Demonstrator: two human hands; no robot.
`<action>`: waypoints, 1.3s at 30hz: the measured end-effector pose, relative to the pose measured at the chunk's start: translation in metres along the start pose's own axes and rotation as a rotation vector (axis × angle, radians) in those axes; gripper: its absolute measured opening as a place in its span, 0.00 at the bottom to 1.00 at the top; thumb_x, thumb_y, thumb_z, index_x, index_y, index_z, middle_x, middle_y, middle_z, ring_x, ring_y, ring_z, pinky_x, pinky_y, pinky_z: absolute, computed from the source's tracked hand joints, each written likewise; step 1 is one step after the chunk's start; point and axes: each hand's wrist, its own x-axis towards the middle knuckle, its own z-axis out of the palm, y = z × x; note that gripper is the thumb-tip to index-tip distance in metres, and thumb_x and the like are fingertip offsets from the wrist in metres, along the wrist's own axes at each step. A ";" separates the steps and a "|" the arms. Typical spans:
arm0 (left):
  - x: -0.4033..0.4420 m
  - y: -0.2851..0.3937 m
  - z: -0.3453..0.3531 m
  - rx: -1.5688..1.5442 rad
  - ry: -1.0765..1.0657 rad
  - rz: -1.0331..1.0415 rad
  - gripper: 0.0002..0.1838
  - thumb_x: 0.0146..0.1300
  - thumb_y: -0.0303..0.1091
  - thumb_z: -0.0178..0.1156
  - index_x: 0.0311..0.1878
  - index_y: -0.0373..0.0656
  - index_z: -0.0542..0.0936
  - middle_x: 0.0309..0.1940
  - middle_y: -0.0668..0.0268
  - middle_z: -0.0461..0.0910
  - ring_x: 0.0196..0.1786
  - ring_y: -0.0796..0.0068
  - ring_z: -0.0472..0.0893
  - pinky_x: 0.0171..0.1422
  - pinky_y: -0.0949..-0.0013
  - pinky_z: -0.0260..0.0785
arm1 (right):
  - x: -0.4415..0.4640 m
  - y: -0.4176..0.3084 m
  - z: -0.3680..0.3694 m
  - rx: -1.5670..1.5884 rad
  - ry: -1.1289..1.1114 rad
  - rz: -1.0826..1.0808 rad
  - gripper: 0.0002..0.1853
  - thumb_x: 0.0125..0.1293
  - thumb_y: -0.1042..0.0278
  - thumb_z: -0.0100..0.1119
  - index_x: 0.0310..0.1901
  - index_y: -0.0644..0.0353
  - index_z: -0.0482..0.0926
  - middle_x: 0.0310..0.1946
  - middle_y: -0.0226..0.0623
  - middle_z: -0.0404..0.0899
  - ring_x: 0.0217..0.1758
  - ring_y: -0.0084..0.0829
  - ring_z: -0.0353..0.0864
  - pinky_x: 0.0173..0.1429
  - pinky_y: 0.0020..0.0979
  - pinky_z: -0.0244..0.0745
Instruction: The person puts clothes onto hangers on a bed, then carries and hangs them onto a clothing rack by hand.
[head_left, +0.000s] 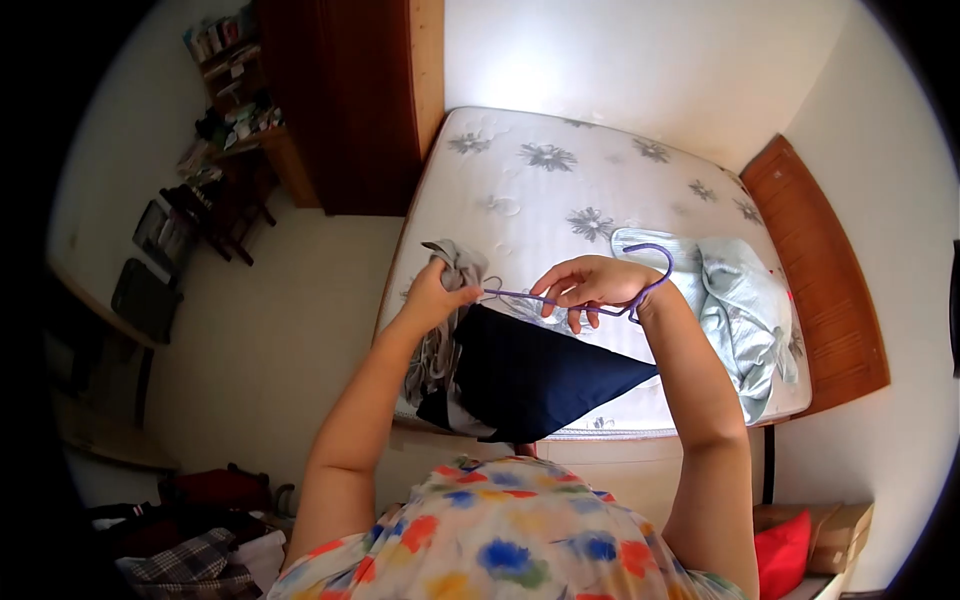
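My left hand (440,300) is closed around a bunched grey cloth garment (458,262), with one end of a thin purple clothes hanger (655,250) at its thumb. My right hand (590,285) curls its fingers over the hanger's bar, and the hook arches above my right wrist. Below the bar spreads a dark navy cloth (545,375), its point reaching toward my right forearm. Its upper left corner is by my left hand; I cannot tell whether it is joined to the grey garment, which also hangs beneath that hand.
A white mattress (540,200) with grey flowers lies before me. On its right is a pale blue garment (735,300), near the wooden headboard (815,260). A dark wardrobe (345,110) stands at the back left. Clothes (185,560) are piled at the lower left, a box (840,535) lower right.
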 end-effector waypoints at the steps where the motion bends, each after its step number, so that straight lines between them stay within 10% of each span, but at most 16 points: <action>1: -0.004 0.007 0.003 0.100 -0.043 0.054 0.29 0.50 0.41 0.71 0.52 0.36 0.73 0.44 0.62 0.79 0.46 0.71 0.76 0.52 0.69 0.68 | -0.006 -0.005 0.009 -0.006 0.007 -0.021 0.19 0.62 0.80 0.48 0.57 0.65 0.70 0.45 0.42 0.80 0.29 0.27 0.83 0.25 0.21 0.75; 4: -0.014 0.006 0.008 -0.014 -0.201 0.100 0.22 0.54 0.39 0.68 0.47 0.35 0.76 0.39 0.61 0.80 0.43 0.71 0.78 0.51 0.68 0.68 | -0.017 -0.008 0.021 0.031 0.005 -0.096 0.19 0.61 0.81 0.48 0.56 0.66 0.70 0.46 0.43 0.80 0.29 0.27 0.83 0.24 0.21 0.75; 12: -0.013 0.030 0.009 -0.480 0.255 0.020 0.15 0.66 0.37 0.57 0.46 0.33 0.78 0.34 0.65 0.79 0.40 0.80 0.74 0.48 0.75 0.66 | -0.075 0.021 0.024 0.368 0.111 -0.289 0.23 0.64 0.65 0.46 0.58 0.70 0.67 0.51 0.53 0.76 0.28 0.29 0.80 0.31 0.26 0.77; 17: 0.000 0.044 0.004 -0.256 0.276 -0.044 0.15 0.64 0.40 0.59 0.44 0.35 0.78 0.35 0.69 0.78 0.39 0.81 0.73 0.46 0.75 0.66 | -0.091 0.029 0.058 0.362 0.177 -0.370 0.34 0.47 0.69 0.48 0.61 0.72 0.64 0.41 0.45 0.74 0.16 0.19 0.61 0.18 0.18 0.55; 23: 0.010 0.089 0.003 -0.171 0.041 -0.112 0.32 0.49 0.32 0.72 0.56 0.29 0.70 0.44 0.61 0.78 0.47 0.74 0.76 0.54 0.71 0.68 | -0.118 0.051 0.041 0.556 0.362 -0.522 0.22 0.57 0.66 0.40 0.47 0.74 0.73 0.39 0.50 0.78 0.14 0.16 0.56 0.17 0.16 0.50; 28: 0.017 0.096 -0.005 -0.261 0.034 -0.337 0.31 0.56 0.34 0.67 0.60 0.32 0.67 0.51 0.60 0.76 0.52 0.71 0.76 0.58 0.68 0.67 | -0.149 0.061 0.027 0.353 0.505 -0.434 0.09 0.59 0.75 0.55 0.41 0.67 0.79 0.32 0.30 0.80 0.15 0.09 0.53 0.18 0.16 0.44; 33: 0.029 0.085 -0.013 -0.526 0.117 -0.397 0.27 0.65 0.33 0.57 0.64 0.34 0.63 0.53 0.61 0.75 0.53 0.71 0.76 0.56 0.66 0.70 | -0.154 0.080 0.018 0.110 0.547 -0.443 0.07 0.63 0.78 0.54 0.38 0.65 0.82 0.35 0.31 0.82 0.34 0.18 0.76 0.42 0.20 0.69; 39: 0.030 0.095 -0.007 -0.588 0.053 -0.336 0.28 0.66 0.36 0.56 0.66 0.34 0.61 0.57 0.63 0.73 0.58 0.73 0.73 0.63 0.65 0.65 | -0.152 0.092 0.013 0.085 0.540 -0.394 0.07 0.65 0.76 0.53 0.40 0.65 0.81 0.38 0.34 0.82 0.44 0.22 0.77 0.53 0.24 0.68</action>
